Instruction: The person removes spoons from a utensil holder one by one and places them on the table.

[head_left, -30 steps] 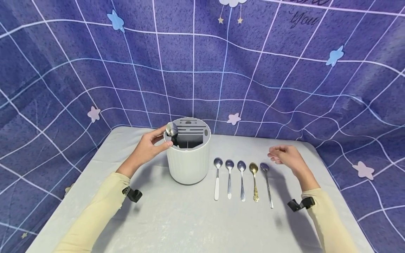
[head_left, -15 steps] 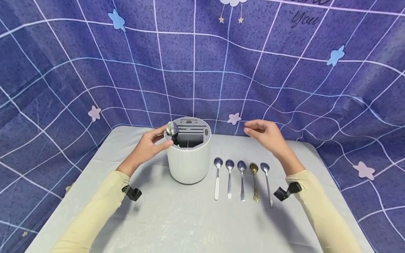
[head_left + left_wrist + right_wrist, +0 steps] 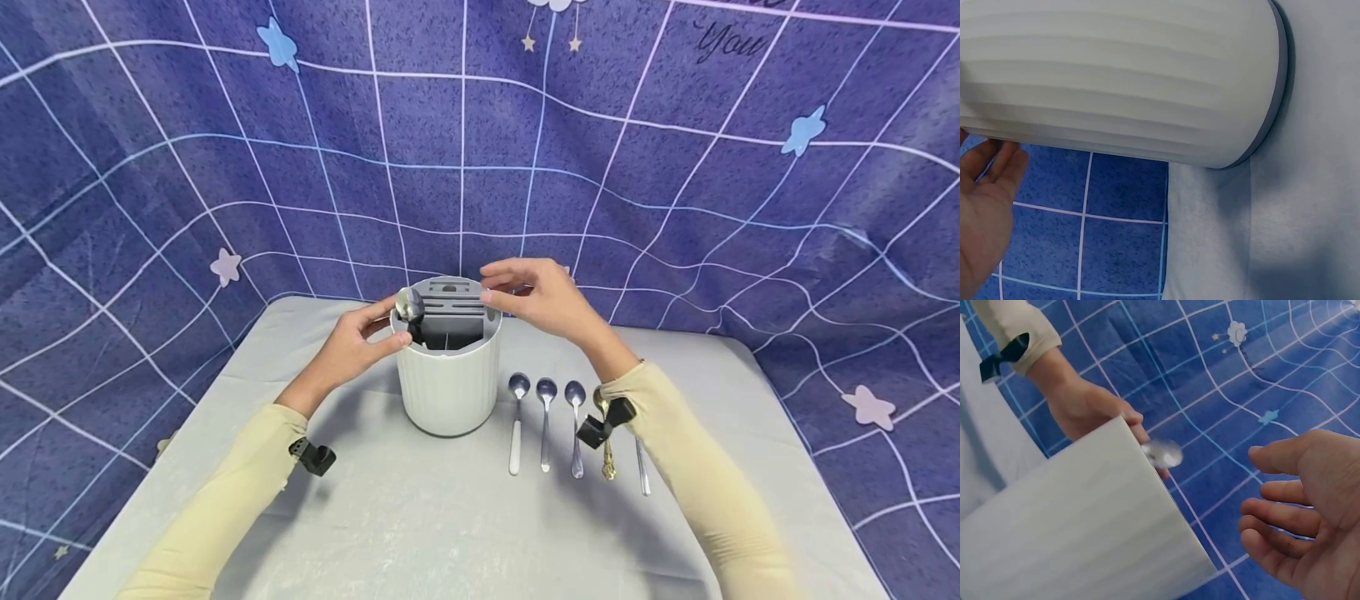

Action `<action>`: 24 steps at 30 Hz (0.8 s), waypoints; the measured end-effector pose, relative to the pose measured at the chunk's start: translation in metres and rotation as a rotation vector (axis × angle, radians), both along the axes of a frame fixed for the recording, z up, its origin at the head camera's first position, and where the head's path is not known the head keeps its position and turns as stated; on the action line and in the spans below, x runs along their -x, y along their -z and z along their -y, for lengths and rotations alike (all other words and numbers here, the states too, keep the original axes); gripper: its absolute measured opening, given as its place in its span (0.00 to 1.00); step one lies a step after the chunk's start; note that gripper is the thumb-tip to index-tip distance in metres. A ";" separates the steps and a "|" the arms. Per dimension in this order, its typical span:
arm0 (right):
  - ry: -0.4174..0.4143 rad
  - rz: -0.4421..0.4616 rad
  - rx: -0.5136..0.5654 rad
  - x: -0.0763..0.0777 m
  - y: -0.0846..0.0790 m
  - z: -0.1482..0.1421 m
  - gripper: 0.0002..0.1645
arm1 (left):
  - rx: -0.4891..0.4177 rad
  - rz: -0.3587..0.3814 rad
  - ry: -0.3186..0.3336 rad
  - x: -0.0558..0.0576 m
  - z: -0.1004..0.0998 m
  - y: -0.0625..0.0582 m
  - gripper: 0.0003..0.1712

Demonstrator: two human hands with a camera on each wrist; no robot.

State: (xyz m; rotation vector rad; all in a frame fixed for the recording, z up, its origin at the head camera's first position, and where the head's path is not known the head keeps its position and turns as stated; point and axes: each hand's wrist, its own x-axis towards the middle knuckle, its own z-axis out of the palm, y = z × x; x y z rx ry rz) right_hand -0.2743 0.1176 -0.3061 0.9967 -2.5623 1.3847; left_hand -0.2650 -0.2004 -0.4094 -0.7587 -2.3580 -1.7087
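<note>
A white ribbed utensil holder (image 3: pixel 448 392) with a grey slotted top stands upright on the table. One spoon (image 3: pixel 409 305) sticks out of its left compartment, metal bowl up. My left hand (image 3: pixel 348 354) holds the holder's left side at the rim, thumb at the front and fingers behind; in the left wrist view the fingers (image 3: pixel 1007 165) lie against its wall. My right hand (image 3: pixel 543 296) hovers at the holder's right rim, fingers loosely bent and nothing in them. The right wrist view shows a gap between this hand (image 3: pixel 1297 515) and the holder (image 3: pixel 1085 519).
Right of the holder lies a row of several spoons, among them a white-handled spoon (image 3: pixel 515 425) and a gold spoon (image 3: pixel 607 458). My right sleeve (image 3: pixel 690 458) partly covers the rightmost ones. A purple-blue gridded cloth (image 3: pixel 420 192) hangs behind the grey table (image 3: pixel 420 525).
My right hand has swept left from beside the rightmost spoon to the holder's right rim, rising on the way. The left hand, holder and upright spoon have stayed in place.
</note>
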 end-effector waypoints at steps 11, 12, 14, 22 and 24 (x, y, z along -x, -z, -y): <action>-0.074 0.078 -0.019 0.015 0.007 0.047 0.25 | 0.016 -0.013 -0.004 -0.001 -0.001 0.002 0.37; -0.074 0.078 -0.028 0.016 0.008 0.051 0.25 | 0.014 -0.012 -0.003 -0.001 -0.001 0.001 0.37; -0.074 0.079 -0.035 0.018 0.009 0.058 0.25 | 0.012 -0.012 -0.002 -0.001 -0.001 0.001 0.37; -0.078 0.080 -0.040 0.024 0.015 0.078 0.25 | 0.015 -0.027 0.006 -0.001 0.000 0.002 0.37; -0.079 0.074 -0.042 0.025 0.016 0.081 0.24 | 0.017 -0.028 0.007 -0.001 0.001 0.002 0.37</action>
